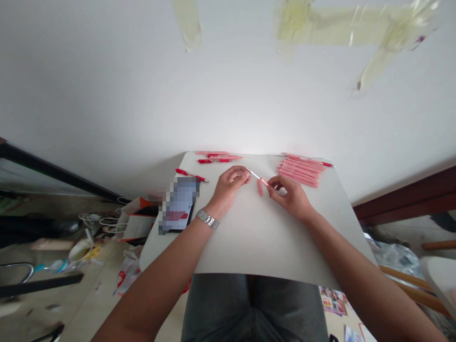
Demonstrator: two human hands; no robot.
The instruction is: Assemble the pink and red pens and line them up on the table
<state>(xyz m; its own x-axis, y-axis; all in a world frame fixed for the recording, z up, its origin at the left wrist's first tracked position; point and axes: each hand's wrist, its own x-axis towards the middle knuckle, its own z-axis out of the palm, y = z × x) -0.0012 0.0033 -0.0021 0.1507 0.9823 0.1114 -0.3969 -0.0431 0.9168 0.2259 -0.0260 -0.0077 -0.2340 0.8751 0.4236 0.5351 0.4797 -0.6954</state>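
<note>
Over the middle of the table, my left hand (232,184) pinches the end of a thin white pen refill (254,174). The refill's other end meets a pink pen barrel (264,182), which my right hand (290,194) grips between thumb and fingers. How deep the refill sits in the barrel cannot be made out. Just below it a short pink pen part (260,187) shows against the tabletop. Nearest my right hand is a row of several pink pens (299,172), lying side by side at the back right.
Red pens (215,161) and pink pieces lie at the back left of the white table (256,247), against the wall. Another red pen (191,175) is beside a phone or tablet (180,204) near my left forearm. A red-tipped pen (327,164) lies at the back right.
</note>
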